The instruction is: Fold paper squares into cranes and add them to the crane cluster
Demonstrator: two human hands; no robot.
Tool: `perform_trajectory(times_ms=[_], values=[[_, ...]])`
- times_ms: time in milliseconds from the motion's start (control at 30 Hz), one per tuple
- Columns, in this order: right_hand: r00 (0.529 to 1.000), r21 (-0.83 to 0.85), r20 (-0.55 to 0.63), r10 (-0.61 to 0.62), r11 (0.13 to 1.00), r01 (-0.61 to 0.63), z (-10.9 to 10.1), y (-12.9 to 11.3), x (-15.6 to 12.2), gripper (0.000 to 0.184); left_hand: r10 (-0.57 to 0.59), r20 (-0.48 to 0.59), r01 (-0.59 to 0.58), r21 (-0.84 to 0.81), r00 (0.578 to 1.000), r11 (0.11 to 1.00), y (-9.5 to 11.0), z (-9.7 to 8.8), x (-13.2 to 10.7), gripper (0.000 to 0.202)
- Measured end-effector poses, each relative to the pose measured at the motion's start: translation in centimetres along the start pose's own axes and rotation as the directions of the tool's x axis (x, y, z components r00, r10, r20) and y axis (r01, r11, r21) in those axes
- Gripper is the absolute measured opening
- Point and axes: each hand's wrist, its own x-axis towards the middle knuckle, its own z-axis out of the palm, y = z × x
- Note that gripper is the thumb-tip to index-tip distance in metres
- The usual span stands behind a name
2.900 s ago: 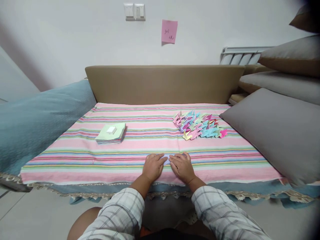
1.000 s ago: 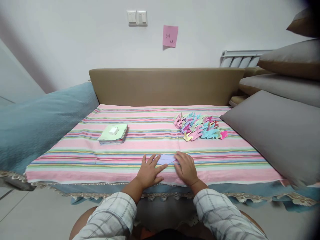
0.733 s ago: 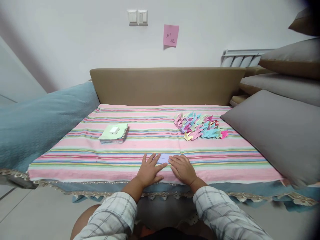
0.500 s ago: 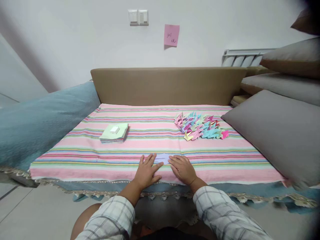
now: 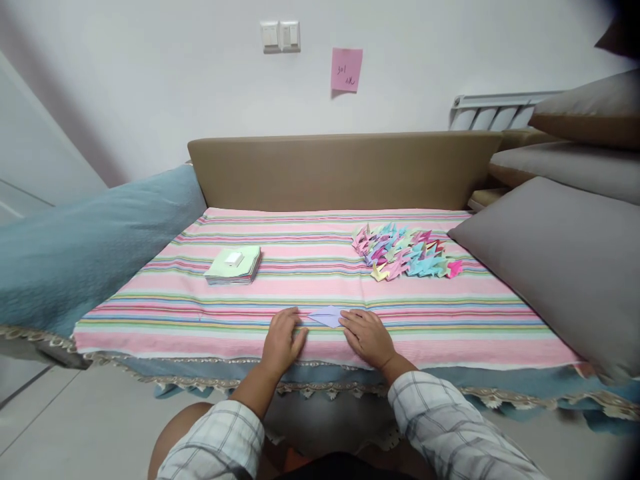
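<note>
A folded lavender paper (image 5: pixel 327 315) lies flat on the striped cloth (image 5: pixel 310 280) near its front edge. My left hand (image 5: pixel 283 339) rests palm down just left of the paper, fingers together and stretched flat, fingertips at its left point. My right hand (image 5: pixel 367 336) lies flat on the paper's right end, fingers extended and pressing it down. Neither hand grips anything.
A stack of square papers (image 5: pixel 234 265) with a small white piece on top sits at the left. A heap of folded paper cranes (image 5: pixel 404 251) lies at the right. Grey cushions (image 5: pixel 555 260) bound the right side, a blue blanket (image 5: pixel 85 247) the left, a tan backrest (image 5: pixel 345 170) behind.
My left hand has slid left off the paper, its fingers drawn together, uncovering more of the paper. My right hand stayed on the paper's right end. The camera shifted slightly left.
</note>
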Motion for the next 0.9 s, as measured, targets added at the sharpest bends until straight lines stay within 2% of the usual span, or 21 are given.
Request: perform_trajectory(times_ms=[33,133,200,333,467,600,800,900], values=[[1.000,0.004,0.001,0.003,1.000,-0.003,0.0,0.0,0.0,0.029,0.036,-0.001,-0.036,-0.015,0.999,0.999,0.3,0.0,0.5,0.012],[1.000,0.015,0.003,0.011,1.000,-0.011,0.0,-0.1,0.1,0.029,0.202,0.096,-0.197,-0.058,0.975,0.979,1.4,0.7,2.3,0.011],[1.000,0.018,0.001,0.015,1.000,-0.015,-0.1,-0.1,0.1,0.029,0.247,0.149,-0.235,-0.091,0.957,0.968,1.7,1.6,3.2,0.013],[1.000,0.022,0.001,0.023,0.999,-0.023,-0.1,-0.1,0.1,0.028,0.178,0.165,-0.150,-0.168,0.970,0.974,1.0,3.2,3.7,0.018],[0.999,0.052,0.006,0.046,0.998,-0.046,0.1,0.0,0.2,0.027,0.119,0.139,-0.089,-0.208,0.983,0.974,0.3,3.6,3.3,0.019],[0.997,0.099,-0.001,0.080,0.992,-0.079,-0.1,0.0,0.9,0.022,0.100,0.127,-0.071,-0.219,0.987,0.973,0.3,3.6,3.2,0.017],[0.999,0.163,-0.001,0.036,0.986,-0.035,-0.3,0.3,2.3,0.013,0.099,0.107,-0.075,-0.209,0.989,0.975,0.0,4.1,3.4,0.017],[0.998,0.192,0.009,0.057,0.980,-0.057,0.0,0.6,2.2,0.012,0.102,0.104,-0.078,-0.216,0.989,0.973,0.0,4.2,3.3,0.018]])
